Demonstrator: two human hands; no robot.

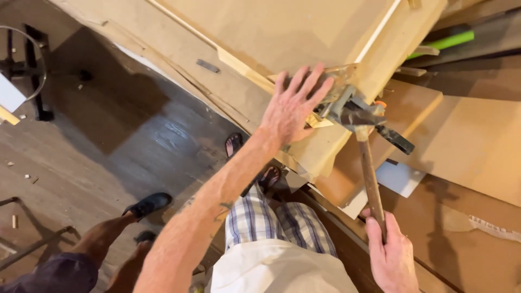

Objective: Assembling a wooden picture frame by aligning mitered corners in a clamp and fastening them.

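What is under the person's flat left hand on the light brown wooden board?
Under the left hand lies the light brown wooden board, beside a grey metal clamp. The hand covers the corner joint itself, so that cannot be seen.

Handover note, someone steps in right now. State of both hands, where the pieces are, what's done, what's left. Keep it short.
Left hand: flat, fingers spread, pressing on the board edge beside the clamp.
Right hand: gripped low on the wooden handle of the hammer, its head up at the clamp.
Boards are stacked at a tilt; a second person's legs stand at left.
Done: clamp is on the corner joint.
Left: cannot tell whether the joint is seated.
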